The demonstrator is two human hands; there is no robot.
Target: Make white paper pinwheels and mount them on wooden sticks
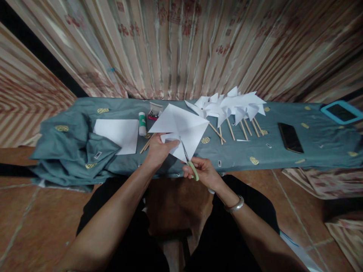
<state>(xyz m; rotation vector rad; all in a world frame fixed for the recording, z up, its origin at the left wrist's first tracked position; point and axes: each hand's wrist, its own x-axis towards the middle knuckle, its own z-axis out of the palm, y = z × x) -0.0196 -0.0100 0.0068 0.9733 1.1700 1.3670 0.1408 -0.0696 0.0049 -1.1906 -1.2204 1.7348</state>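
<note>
My left hand [162, 148] pinches a white square sheet of paper [181, 122] by its near left side, thumb on top. The sheet is held above the cloth, turned with its corners up and down. Green-handled scissors [194, 170] are gripped in my right hand [202, 172], their blades on the near part of the paper, pointing toward its middle. A cut runs in from the left side near my left thumb. Several white paper pinwheels [232, 105] on wooden sticks lie just beyond, to the right.
A stack of white paper [124, 136], a glue stick [142, 124], a small open box of pins [154, 113] and wooden sticks [146, 145] lie left. A black phone [290, 137] and a blue-framed device [342, 112] lie right on the green cloth [272, 151]. Curtains [181, 49] hang behind.
</note>
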